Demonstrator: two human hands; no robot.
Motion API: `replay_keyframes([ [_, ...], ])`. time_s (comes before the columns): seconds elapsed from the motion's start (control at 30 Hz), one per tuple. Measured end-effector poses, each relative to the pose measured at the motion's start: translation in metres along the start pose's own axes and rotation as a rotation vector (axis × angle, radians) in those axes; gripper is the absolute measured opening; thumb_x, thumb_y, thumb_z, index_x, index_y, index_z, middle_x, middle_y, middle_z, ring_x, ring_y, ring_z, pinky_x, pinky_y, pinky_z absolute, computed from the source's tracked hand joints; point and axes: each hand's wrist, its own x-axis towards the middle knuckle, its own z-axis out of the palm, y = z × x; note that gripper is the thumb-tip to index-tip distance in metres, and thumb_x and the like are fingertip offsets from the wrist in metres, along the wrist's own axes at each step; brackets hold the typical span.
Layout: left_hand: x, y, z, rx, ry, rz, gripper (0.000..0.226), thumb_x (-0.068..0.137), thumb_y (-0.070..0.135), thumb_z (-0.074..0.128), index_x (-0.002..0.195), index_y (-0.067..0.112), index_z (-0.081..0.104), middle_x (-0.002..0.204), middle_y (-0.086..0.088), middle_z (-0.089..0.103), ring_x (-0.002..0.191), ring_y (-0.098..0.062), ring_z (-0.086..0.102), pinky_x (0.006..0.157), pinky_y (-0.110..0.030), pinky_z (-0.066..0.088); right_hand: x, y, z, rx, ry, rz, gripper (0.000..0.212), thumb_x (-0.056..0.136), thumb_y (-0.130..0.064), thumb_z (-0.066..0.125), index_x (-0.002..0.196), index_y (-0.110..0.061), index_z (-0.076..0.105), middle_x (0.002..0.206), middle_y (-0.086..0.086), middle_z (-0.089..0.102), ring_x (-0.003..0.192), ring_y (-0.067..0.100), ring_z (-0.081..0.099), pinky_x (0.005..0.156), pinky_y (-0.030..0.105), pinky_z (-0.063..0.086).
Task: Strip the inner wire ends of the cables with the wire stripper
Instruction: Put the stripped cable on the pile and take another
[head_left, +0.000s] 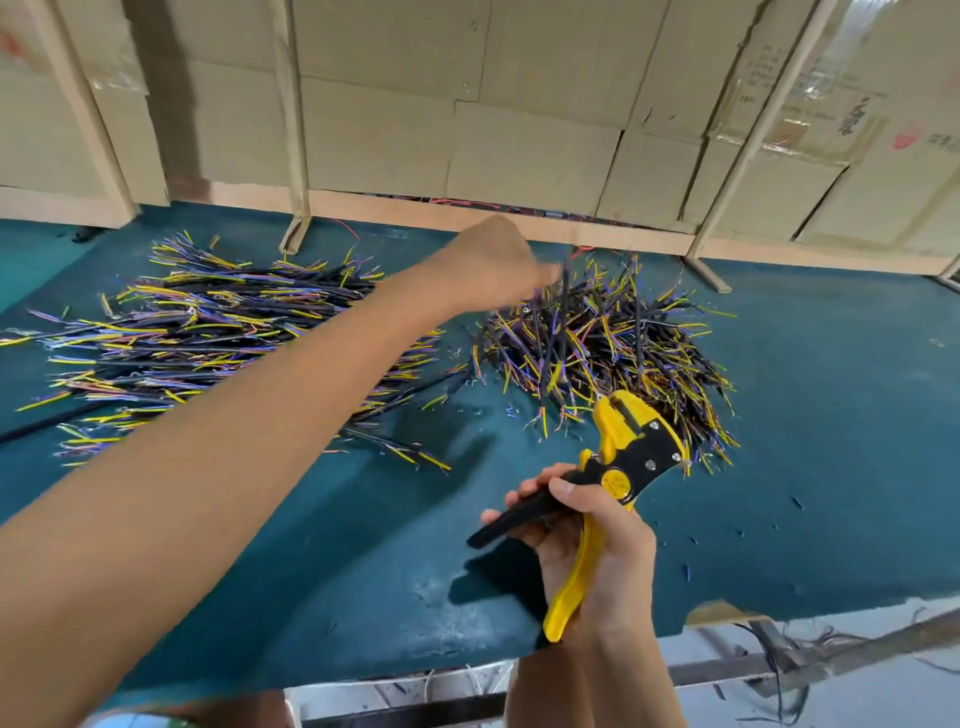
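The left hand (493, 265) reaches to the far pile of black cables with yellow, blue and orange inner wires (602, 343), its grip seemingly pinching one blurred cable (563, 291), though the fingertips are hard to make out. The right hand (587, 540) grips the yellow-and-black wire stripper (623, 457) nearer the body, jaws toward that pile. This looks like fetching; next the cable's wire ends must come to the jaws, while a second pile of similar cables (208, 338) lies left on the teal surface (805, 441).

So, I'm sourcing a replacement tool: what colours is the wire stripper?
Yellow and black, seen in the head view: the wire stripper has one yellow handle and one black.
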Motion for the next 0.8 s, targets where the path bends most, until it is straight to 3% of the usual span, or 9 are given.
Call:
replay_keyframes([
  [0.07, 0.001, -0.021, 0.001, 0.368, -0.046, 0.037, 0.036, 0.092, 0.035, 0.064, 0.078, 0.002, 0.069, 0.090, -0.020, 0.071, 0.089, -0.033, 0.067, 0.076, -0.036, 0.053, 0.000, -0.001, -0.001, 0.006, -0.004, -0.001, 0.009, 0.067, -0.005, 0.066, 0.075, -0.002, 0.070, 0.074, 0.021, 0.058, 0.069, 0.034, 0.065, 0.066, 0.051, 0.059],
  [0.17, -0.011, -0.059, 0.016, 0.648, -0.267, -0.089, 0.048, 0.086, 0.044, 0.070, 0.059, 0.012, 0.047, 0.067, -0.013, 0.053, 0.079, -0.036, 0.059, 0.067, -0.034, 0.047, 0.002, -0.001, -0.001, -0.001, -0.001, -0.004, 0.008, 0.067, -0.005, 0.066, 0.074, -0.002, 0.070, 0.073, 0.021, 0.059, 0.068, 0.033, 0.066, 0.065, 0.050, 0.060],
  [0.23, -0.022, -0.078, 0.028, 0.611, -0.289, -0.152, 0.046, 0.082, 0.047, 0.076, 0.062, 0.013, 0.052, 0.062, -0.004, 0.051, 0.075, -0.031, 0.057, 0.064, -0.031, 0.044, 0.004, 0.000, 0.000, -0.015, -0.008, 0.009, 0.012, 0.063, -0.005, 0.070, 0.074, -0.003, 0.071, 0.073, 0.020, 0.059, 0.068, 0.033, 0.066, 0.066, 0.050, 0.060],
  [0.37, -0.030, -0.090, 0.031, 0.425, -0.231, -0.197, 0.028, 0.079, 0.035, 0.079, 0.078, 0.007, 0.075, 0.071, -0.009, 0.071, 0.073, -0.026, 0.065, 0.058, -0.028, 0.044, 0.006, 0.001, -0.001, -0.036, -0.015, 0.022, 0.011, 0.063, -0.006, 0.070, 0.074, -0.004, 0.070, 0.073, 0.020, 0.060, 0.067, 0.034, 0.066, 0.066, 0.050, 0.059],
  [0.5, -0.037, -0.091, 0.022, 0.168, -0.370, -0.203, 0.011, 0.084, 0.016, 0.071, 0.086, 0.014, 0.081, 0.081, 0.000, 0.078, 0.068, -0.012, 0.068, 0.075, -0.024, 0.056, 0.006, 0.001, -0.001, -0.045, -0.023, 0.013, 0.018, 0.058, -0.007, 0.073, 0.074, -0.002, 0.070, 0.074, 0.020, 0.061, 0.068, 0.035, 0.065, 0.067, 0.050, 0.059],
  [0.6, -0.044, -0.087, 0.027, 0.150, -0.434, -0.073, 0.023, 0.092, 0.013, 0.066, 0.111, 0.019, 0.078, 0.078, 0.023, 0.073, 0.071, 0.003, 0.061, 0.068, -0.007, 0.044, 0.007, 0.001, 0.000, -0.030, -0.009, 0.009, 0.008, 0.067, -0.007, 0.067, 0.073, -0.004, 0.070, 0.074, 0.019, 0.060, 0.067, 0.034, 0.065, 0.067, 0.050, 0.059],
  [0.7, -0.049, -0.085, 0.037, 0.198, -0.485, 0.050, 0.025, 0.097, 0.019, 0.062, 0.118, 0.028, 0.074, 0.092, 0.025, 0.069, 0.077, 0.016, 0.057, 0.068, 0.001, 0.037, 0.007, 0.000, 0.001, -0.026, 0.004, 0.016, 0.009, 0.067, -0.008, 0.066, 0.073, -0.004, 0.070, 0.073, 0.018, 0.060, 0.068, 0.033, 0.065, 0.067, 0.050, 0.059],
  [0.73, -0.049, -0.086, 0.038, 0.196, -0.463, 0.071, 0.024, 0.098, 0.021, 0.062, 0.116, 0.029, 0.074, 0.090, 0.022, 0.069, 0.079, 0.014, 0.059, 0.070, -0.002, 0.039, 0.006, 0.000, 0.001, -0.030, 0.003, 0.017, 0.009, 0.067, -0.008, 0.066, 0.073, -0.004, 0.070, 0.073, 0.018, 0.060, 0.068, 0.033, 0.065, 0.067, 0.050, 0.059],
  [0.8, -0.050, -0.093, 0.034, 0.296, -0.305, 0.083, 0.021, 0.096, 0.026, 0.064, 0.114, 0.029, 0.073, 0.093, 0.013, 0.069, 0.096, -0.007, 0.062, 0.083, -0.019, 0.044, 0.005, 0.000, 0.001, -0.034, 0.003, 0.020, 0.009, 0.067, -0.008, 0.065, 0.074, -0.003, 0.069, 0.073, 0.018, 0.060, 0.067, 0.034, 0.065, 0.067, 0.050, 0.060],
])
